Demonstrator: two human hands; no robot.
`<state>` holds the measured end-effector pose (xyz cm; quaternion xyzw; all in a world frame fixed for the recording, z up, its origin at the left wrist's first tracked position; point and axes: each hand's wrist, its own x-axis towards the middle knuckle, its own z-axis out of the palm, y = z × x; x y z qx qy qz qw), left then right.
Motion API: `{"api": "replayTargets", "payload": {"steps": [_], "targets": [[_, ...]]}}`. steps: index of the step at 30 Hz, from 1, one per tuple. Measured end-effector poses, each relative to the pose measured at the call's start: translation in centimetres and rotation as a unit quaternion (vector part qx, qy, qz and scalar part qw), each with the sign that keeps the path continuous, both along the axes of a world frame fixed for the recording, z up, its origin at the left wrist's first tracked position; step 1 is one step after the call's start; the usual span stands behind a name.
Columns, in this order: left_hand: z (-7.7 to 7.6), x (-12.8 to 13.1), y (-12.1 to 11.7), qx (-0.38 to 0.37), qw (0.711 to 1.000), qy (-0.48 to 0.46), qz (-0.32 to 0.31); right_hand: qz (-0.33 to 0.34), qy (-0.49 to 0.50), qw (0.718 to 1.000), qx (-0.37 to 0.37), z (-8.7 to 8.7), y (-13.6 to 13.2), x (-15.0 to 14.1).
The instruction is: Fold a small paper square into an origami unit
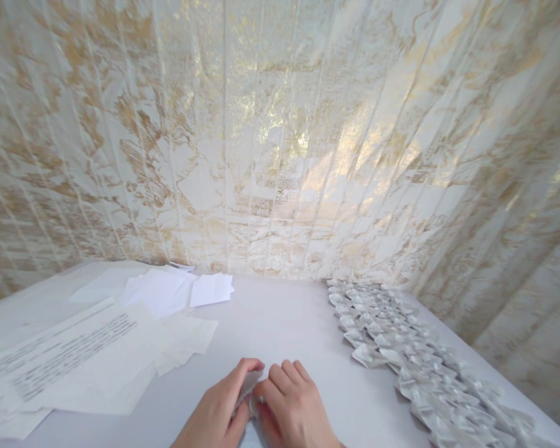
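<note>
Both my hands meet low in the middle of the view, over the white table (280, 323). Between them is a small folded piece of paper (248, 392), pale and mostly covered by my fingers. My left hand (220, 404) pinches it from the left, thumb below and index finger curved over the top. My right hand (292, 404) is closed on its other side, fingers curled and pressed together. How the paper is folded is hard to make out.
Printed sheets (70, 354) overlap loosely on the left. Blank white paper pieces (158, 289) and a small stack (211, 289) lie behind them. Several rows of greyish folded paper pieces (429, 367) run along the right side. A patterned curtain (261, 124) hangs behind the table.
</note>
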<state>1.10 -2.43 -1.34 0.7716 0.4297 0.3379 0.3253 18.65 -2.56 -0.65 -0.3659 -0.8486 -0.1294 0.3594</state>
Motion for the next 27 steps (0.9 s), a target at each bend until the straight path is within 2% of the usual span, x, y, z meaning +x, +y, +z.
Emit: {"api": "replayTargets", "payload": {"steps": [5,11,16,22,27], "targets": [[0.7,0.3,-0.3,-0.005,1.000,-0.024,-0.018,-0.029,-0.040,0.999,0.012,0.2,-0.1,-0.2],[1.3,0.6,-0.7,-0.013,0.997,-0.067,-0.031,-0.036,-0.063,0.994,-0.082,0.3,-0.6,0.3],[1.2,0.5,-0.8,-0.017,0.996,-0.081,-0.022,-0.027,-0.099,0.992,-0.078,0.0,-0.9,0.7],[0.3,0.8,-1.1,-0.040,0.997,-0.048,-0.050,-0.014,-0.055,0.995,-0.081,-0.9,-1.3,0.6],[-1.4,1.0,-1.1,-0.048,0.995,-0.030,-0.077,-0.031,-0.066,0.997,0.002,-0.4,-1.3,2.2]]}}
